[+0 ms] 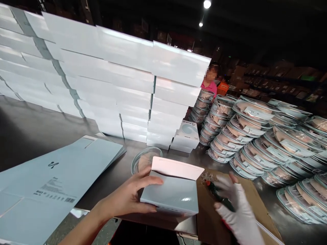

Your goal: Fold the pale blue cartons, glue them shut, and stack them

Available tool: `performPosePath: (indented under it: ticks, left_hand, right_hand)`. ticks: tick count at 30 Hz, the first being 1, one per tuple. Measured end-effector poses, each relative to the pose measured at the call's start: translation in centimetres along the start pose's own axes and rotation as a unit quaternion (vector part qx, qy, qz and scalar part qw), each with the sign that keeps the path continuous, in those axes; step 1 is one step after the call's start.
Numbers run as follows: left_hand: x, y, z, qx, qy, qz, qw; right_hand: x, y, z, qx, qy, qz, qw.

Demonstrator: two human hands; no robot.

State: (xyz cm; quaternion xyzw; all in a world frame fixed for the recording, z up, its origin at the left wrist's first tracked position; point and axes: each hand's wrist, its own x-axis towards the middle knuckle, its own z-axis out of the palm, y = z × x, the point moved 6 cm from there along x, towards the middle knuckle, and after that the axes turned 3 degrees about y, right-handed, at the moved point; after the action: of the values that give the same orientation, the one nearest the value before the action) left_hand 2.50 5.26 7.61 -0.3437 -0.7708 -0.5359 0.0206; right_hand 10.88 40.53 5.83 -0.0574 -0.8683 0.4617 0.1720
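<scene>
Stood just in front of the stacked white boxes [107,85] as a light, thin-walled, easily dented pale-blue carton [170,194], lid flap up, best gripped at its side walls, clasped at its near-left side by the bare left hand [127,197], flanked on its right by the gloved right hand [233,204] curled around a dark red-tipped tool [217,194].
</scene>
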Motion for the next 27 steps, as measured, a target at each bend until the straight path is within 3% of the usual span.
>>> performPosePath:
  ticks: [2,4,8,10,14,17,20,24,27]
  left_hand:
    - [-0.3,-0.1,0.3,-0.003,0.018,0.035,0.999]
    - [-0.8,-0.1,0.7,-0.013,0.061,0.093,0.994]
    - [-1.9,-0.7,1.4,-0.046,0.153,0.165,0.973]
    - [-2.1,-0.4,1.6,-0.045,0.146,0.188,0.970]
    - [-1.6,0.5,1.2,0.025,0.071,0.183,0.980]
    - [-1.1,0.8,0.7,0.014,0.053,0.155,0.986]
    - [-0.9,0.2,0.8,-0.062,0.062,0.127,0.988]
    - [-1.6,-1.2,0.8,-0.105,0.174,0.100,0.974]
    - [-2.3,-2.0,1.5,-0.140,0.276,0.061,0.949]
  right_hand:
    - [0.2,-2.4,4.0,0.078,-0.082,-0.060,0.992]
    - [-0.2,-3.7,6.7,0.116,-0.131,-0.096,0.980]
    - [-1.2,-5.1,7.9,0.117,-0.117,-0.166,0.972]
    - [-1.4,-6.8,8.1,0.080,-0.121,-0.237,0.961]
    - [-1.4,-10.7,8.8,-0.013,-0.113,-0.401,0.909]
    - [-1.4,-11.6,9.3,-0.041,-0.090,-0.445,0.890]
    - [-2.0,-10.4,9.6,-0.035,-0.078,-0.428,0.900]
    - [-2.1,-6.2,9.4,0.097,-0.066,-0.201,0.972]
    - [-3.2,-4.0,8.9,0.120,-0.038,-0.109,0.986]
